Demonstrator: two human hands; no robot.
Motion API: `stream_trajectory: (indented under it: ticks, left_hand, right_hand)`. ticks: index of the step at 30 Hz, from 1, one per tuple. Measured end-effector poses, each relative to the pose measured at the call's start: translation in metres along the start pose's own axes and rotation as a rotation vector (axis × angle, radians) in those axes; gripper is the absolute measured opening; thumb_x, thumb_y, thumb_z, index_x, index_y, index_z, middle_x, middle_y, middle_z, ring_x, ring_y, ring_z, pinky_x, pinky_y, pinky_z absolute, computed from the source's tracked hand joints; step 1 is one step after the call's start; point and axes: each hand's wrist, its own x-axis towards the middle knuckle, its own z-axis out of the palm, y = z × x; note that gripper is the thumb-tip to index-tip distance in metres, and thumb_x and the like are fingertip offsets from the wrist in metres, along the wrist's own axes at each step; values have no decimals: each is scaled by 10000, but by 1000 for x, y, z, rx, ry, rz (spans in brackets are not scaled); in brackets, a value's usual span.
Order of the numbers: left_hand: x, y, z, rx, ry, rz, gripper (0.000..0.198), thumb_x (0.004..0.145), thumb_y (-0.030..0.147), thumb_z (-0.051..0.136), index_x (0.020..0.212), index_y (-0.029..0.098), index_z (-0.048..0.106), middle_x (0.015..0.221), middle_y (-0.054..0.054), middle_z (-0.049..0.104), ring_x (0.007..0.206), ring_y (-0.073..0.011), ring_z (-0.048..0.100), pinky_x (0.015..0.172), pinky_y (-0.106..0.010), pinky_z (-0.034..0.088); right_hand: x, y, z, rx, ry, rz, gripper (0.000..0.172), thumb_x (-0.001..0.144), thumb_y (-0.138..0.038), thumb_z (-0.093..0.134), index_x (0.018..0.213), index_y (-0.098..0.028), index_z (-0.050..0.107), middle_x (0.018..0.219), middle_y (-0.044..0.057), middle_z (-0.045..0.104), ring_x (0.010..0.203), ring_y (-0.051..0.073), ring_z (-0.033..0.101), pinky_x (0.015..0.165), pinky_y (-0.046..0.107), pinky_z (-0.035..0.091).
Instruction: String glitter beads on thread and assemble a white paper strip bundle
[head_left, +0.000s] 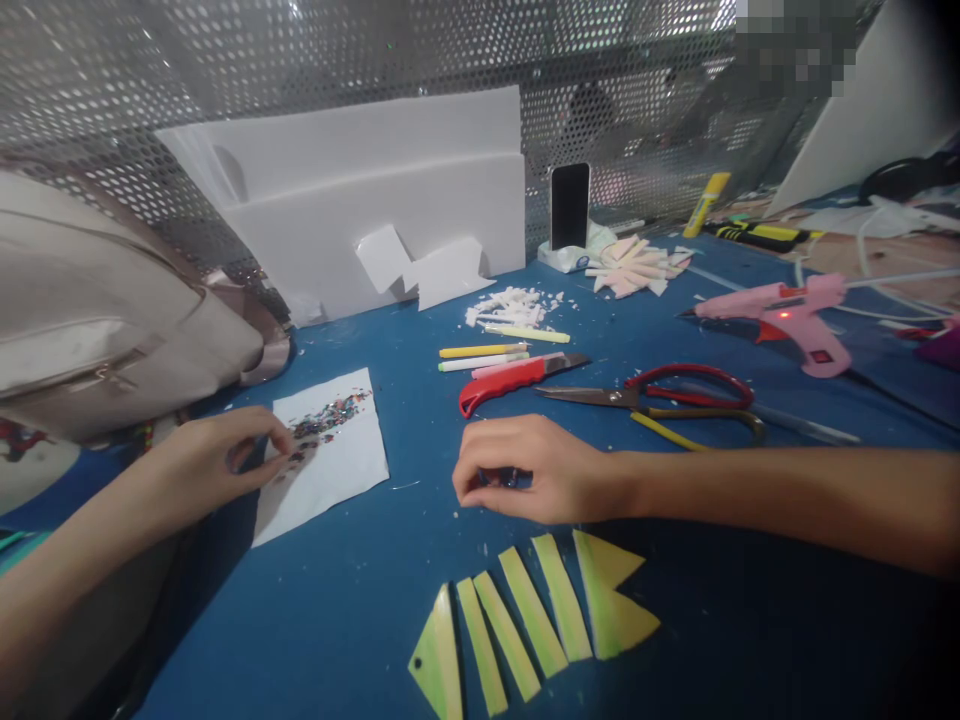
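My left hand (pixel 217 450) hovers at the left edge of a white paper sheet (pixel 352 480), thumb and forefinger drawn together. Small multicoloured glittery bits (pixel 330 418) lie scattered on that sheet, just beyond the fingertips. Anything in the pinch is too small to make out. On the blue table my right hand (pixel 536 468) rests with curled fingers, the thumb against the forefinger; whether it holds something is hidden. Below it lies a yellow-green fish cut into pieces: a head (pixel 441 655) with a black eye, several strips (pixel 532 612) and a forked tail (pixel 611 600).
Beyond my right hand lie a red utility knife (pixel 504 385), scissors (pixel 600 396) and several markers (pixel 480 351). A pink glue gun (pixel 806 318) with a lit red light is at right. White scraps (pixel 514 306), a phone (pixel 570 206) and white boards (pixel 375 190) stand behind; a bag (pixel 112 310) sits left.
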Motion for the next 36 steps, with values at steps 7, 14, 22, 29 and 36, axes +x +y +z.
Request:
stream_trajectory:
  ticks: [7,14,22,29,36]
  left_hand:
    - [1,16,-1,-120,140,-96,74,648,193,738,686,201,675,525,92,524,474,-75,449,483,-133,346]
    - [-10,104,63,-512,280,-54,91,837,177,609,765,212,566,825,-12,665,763,-142,650,691,-235,539]
    - [-21,140,81,-889,86,-179,132,822,142,673,710,209,650,755,-22,693,729,-138,669,650,-222,544]
    - [-22,139,80,-923,90,-236,134,802,158,713,695,229,674,749,0,699,725,-114,670,662,-173,547]
    - [-20,133,81,-907,38,-180,129,818,152,708,721,233,684,764,5,710,738,-109,688,679,-166,552]
  right_hand:
    - [0,-1,-1,11,10,3,62,934,-175,593,898,-153,638,876,19,627,744,95,535,679,223,428]
    - [-1,-3,0,34,90,-15,46,918,-132,578,899,-156,612,866,18,616,734,93,522,694,224,442]
    - [-1,-3,2,12,148,-92,45,911,-145,579,874,-155,603,818,18,610,725,100,514,689,231,430]
    - [-1,-3,2,-12,183,-96,52,908,-153,590,858,-150,601,804,14,610,715,95,510,679,227,424]
    - [0,-4,2,-25,172,-87,46,900,-140,604,854,-143,608,804,7,614,719,89,514,686,221,419]
